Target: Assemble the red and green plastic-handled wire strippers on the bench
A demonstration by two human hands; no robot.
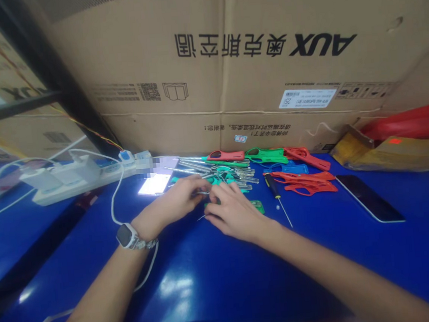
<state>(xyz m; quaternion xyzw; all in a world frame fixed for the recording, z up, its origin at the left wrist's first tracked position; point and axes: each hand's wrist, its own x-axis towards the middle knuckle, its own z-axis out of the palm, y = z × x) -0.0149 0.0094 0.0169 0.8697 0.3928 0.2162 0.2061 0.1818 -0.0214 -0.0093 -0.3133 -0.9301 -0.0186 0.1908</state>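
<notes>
My left hand (182,199) and my right hand (229,207) are close together at the middle of the blue table, fingers bent and pinched. What they hold is hidden by the fingers. A thin, light strand (201,217) shows by my right thumb. Part of a clear green piece (258,206) peeks out beyond my right hand. Just behind the hands lies a pile of metal tubes (247,172) with teal ends. A screwdriver (272,186) with a black and yellow handle lies to the right, beside a small pale bit (277,207).
Behind the pile lie red (225,156), green (264,155) and orange (310,187) lighter-like casings. A lit phone (156,182) sits at left, near a white power strip (84,180) with cables. Another phone (370,198) lies right. A large carton (253,87) stands behind.
</notes>
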